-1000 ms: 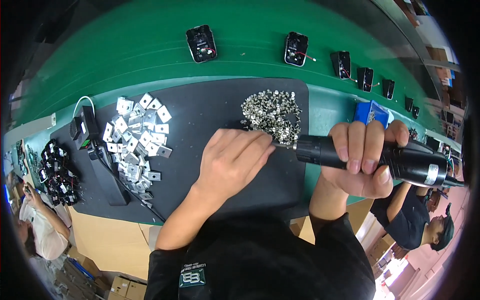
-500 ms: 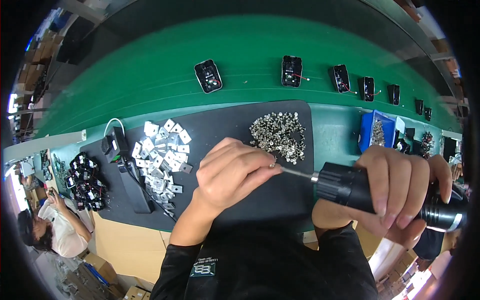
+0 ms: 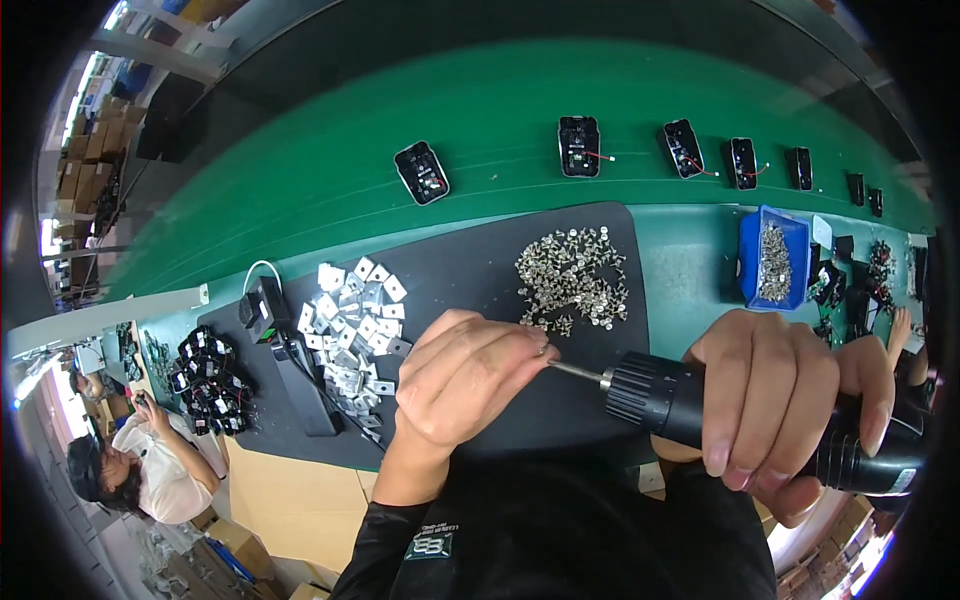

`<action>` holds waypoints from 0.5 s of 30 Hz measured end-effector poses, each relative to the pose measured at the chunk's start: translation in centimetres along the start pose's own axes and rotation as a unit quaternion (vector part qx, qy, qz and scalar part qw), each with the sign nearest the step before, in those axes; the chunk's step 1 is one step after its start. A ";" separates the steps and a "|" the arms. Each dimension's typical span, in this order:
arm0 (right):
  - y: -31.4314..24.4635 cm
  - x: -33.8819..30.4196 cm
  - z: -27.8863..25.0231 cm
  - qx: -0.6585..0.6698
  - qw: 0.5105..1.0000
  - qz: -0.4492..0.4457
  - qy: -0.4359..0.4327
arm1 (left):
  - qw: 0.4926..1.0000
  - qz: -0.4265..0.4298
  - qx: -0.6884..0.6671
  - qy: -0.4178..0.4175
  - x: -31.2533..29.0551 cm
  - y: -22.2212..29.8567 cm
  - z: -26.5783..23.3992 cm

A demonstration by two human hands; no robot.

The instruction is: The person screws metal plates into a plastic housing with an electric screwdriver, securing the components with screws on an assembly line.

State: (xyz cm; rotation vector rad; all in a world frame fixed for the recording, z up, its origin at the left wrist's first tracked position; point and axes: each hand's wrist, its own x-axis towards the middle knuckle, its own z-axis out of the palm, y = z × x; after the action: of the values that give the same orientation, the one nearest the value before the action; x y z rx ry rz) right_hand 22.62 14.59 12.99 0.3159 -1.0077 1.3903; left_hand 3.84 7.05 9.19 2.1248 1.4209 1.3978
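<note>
Dozens of silver plates (image 3: 350,325) lie on the black mat (image 3: 460,250); next, the left hand (image 3: 470,375) pinches a small screw (image 3: 541,350) near the screw pile (image 3: 572,272), at the bit (image 3: 578,372) of a black electric screwdriver (image 3: 655,393) the right hand (image 3: 775,400) grips.

Left head-worn fisheye; faces down, forward; left hand (image 3: 465,380), right hand (image 3: 775,400) close, green belt (image 3: 500,110) farther off.

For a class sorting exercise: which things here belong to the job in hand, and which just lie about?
Seemingly in the job:
black power screwdriver
right hand gripping it
left hand at its bit
nearby screw pile

Seemingly just lying about:
metal plates
black casings
blue bin
brown cardboard
</note>
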 end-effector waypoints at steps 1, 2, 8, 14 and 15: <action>-0.1 -0.1 0.0 -0.001 1.000 0.003 -0.011 | 1.000 -0.008 -0.001 0.001 -0.1 0.1 0.0; -0.1 0.0 -0.1 -0.003 1.000 0.002 -0.010 | 1.000 -0.007 -0.002 -0.001 0.0 0.1 0.0; 0.7 -0.2 0.3 0.012 1.000 -0.005 -0.006 | 1.000 -0.011 -0.012 0.001 -0.4 0.3 -0.4; 0.9 -0.3 1.0 0.010 0.999 -0.001 0.046 | 1.000 0.002 -0.010 0.018 -0.4 0.3 -0.5; 0.9 -0.4 0.9 0.017 0.999 0.007 0.042 | 1.000 -0.004 -0.004 0.026 -0.5 0.3 -0.6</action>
State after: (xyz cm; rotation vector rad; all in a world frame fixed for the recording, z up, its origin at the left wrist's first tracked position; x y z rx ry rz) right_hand 21.45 13.90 12.91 0.2753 -0.9194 1.4227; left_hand 3.51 6.31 9.34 2.0894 1.4386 1.4633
